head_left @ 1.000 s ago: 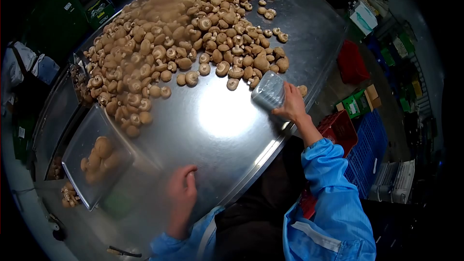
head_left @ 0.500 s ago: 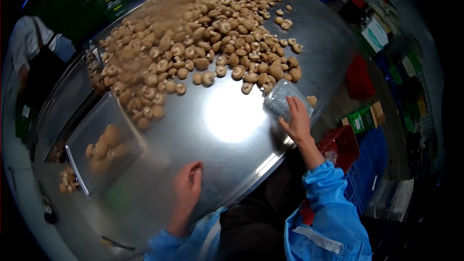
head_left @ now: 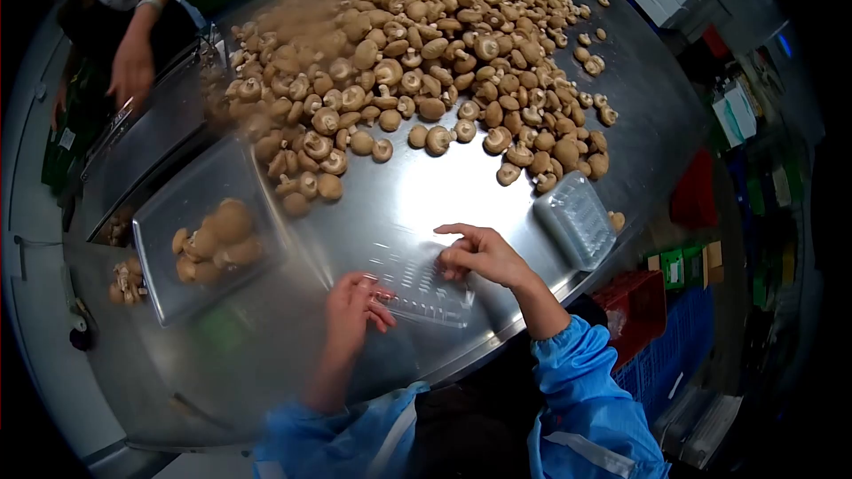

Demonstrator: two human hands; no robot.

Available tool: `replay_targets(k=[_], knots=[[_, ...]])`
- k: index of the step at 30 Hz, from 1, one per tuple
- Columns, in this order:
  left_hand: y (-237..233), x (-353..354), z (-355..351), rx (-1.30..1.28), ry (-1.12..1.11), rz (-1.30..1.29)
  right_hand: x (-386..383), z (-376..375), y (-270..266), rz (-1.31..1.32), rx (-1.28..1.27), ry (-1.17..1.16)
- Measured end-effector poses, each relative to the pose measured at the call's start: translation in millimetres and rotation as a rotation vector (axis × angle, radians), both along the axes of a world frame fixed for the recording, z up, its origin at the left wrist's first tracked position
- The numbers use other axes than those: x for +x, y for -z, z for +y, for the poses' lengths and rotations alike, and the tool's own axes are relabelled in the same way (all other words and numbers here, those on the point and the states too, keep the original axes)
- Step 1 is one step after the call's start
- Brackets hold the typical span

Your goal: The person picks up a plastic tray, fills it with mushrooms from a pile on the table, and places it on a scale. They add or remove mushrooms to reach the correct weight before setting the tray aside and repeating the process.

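A clear plastic tray (head_left: 417, 288) lies low over the steel table in front of me. My left hand (head_left: 353, 306) has its fingers closed round the tray's left edge. Over the tray's right side is my right hand (head_left: 486, 257), index finger stretched out and thumb apart from it; its other fingers curl near the tray's edge and are partly hidden. To the right, a stack of clear trays (head_left: 577, 220) rests by the table edge. Beyond my hands spreads a large heap of brown mushrooms (head_left: 444, 62), caps and stems showing.
A clear bin (head_left: 160, 288) on the left holds several larger mushrooms (head_left: 222, 235). More mushrooms (head_left: 129, 282) lie beside it. At the far left is another person's hand (head_left: 133, 66). A red crate (head_left: 643, 310) and a blue crate (head_left: 683, 346) stand right of the table.
My right hand has moved left from the tray stack, and a single tray is now between my hands. My left hand has closed on it. The other person's arm has come into view.
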State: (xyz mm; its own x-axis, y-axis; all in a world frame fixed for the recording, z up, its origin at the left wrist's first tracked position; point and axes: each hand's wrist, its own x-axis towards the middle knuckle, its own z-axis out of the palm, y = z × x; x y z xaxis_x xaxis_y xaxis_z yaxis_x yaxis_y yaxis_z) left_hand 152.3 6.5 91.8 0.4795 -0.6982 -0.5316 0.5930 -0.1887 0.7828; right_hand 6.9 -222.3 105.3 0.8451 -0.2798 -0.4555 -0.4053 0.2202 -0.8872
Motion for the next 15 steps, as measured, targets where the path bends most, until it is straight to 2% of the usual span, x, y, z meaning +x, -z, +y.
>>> replay_targets(k=[3, 6, 9, 13, 15], knots=[[28, 8, 8, -0.110, -0.268, 0.122, 15, -1, 14, 0.100, 0.006, 0.169], [45, 4, -5, -0.053, -0.505, 0.290, 31, 8, 37, 0.054, 0.144, 0.182], [74, 8, -12, -0.099, -0.553, 0.433, 62, 29, 43, 0.139, 0.084, 0.143], [35, 33, -41, -0.018, -0.528, 0.379, 95, 24, 53, -0.011, 0.127, 0.314], [29, 44, -48, 0.009, -0.494, 0.328, 105, 8, 44, 0.025, 0.180, 0.416]])
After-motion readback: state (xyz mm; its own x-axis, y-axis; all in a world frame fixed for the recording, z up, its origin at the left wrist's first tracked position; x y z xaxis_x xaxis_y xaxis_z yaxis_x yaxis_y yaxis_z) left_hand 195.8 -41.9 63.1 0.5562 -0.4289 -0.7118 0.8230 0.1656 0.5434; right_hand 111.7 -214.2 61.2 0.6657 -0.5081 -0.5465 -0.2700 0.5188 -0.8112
